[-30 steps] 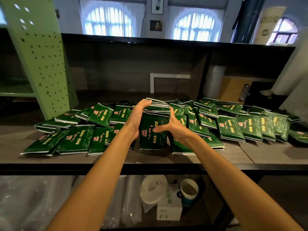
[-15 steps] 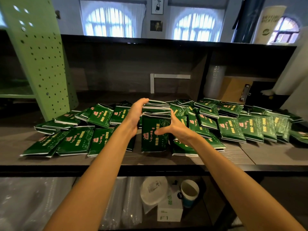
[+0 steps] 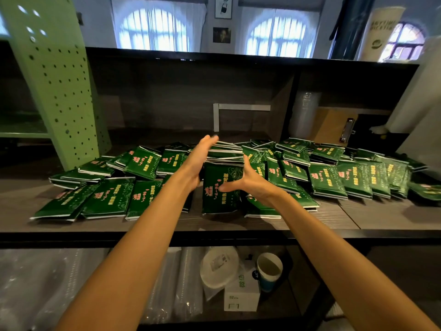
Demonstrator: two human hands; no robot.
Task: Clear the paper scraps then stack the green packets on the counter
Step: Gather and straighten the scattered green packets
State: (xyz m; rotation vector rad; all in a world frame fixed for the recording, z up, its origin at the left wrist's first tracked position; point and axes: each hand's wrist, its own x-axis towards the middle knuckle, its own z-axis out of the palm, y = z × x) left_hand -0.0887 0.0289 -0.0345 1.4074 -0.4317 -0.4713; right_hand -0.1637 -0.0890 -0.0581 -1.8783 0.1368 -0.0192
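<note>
- Green packets [image 3: 329, 180] are lying across the grey counter [image 3: 386, 217], most of them loose, overlapping and spread from the left edge to the far right.
- A central stack [image 3: 222, 185] is forming near the front middle of the counter: several packets are lying flat on top, and one packet face is showing toward the camera below them.
- The left hand [image 3: 199, 161] is pressing flat against the left side of the stack, fingers extended and held together, tips reaching past the top layers.
- The right hand [image 3: 248, 182] is bracing the right side, fingers spread and thumb pointing inward across the front packet; the palm is touching the stack edge.
- Neither hand is closing around a packet; both are working as side guides, apparently squaring the edges.
- No paper scraps are showing on the counter, so the clearing step is judged complete as far as this view allows.
- Stacking is judged to be at an early stage: only the one pile is gathered, and the large majority of packets on both sides are waiting to be collected.
- The lower shelf is holding a paper cup [image 3: 269, 269], a white box [image 3: 242, 296] and plastic-wrapped items; these are not part of the task.
</note>
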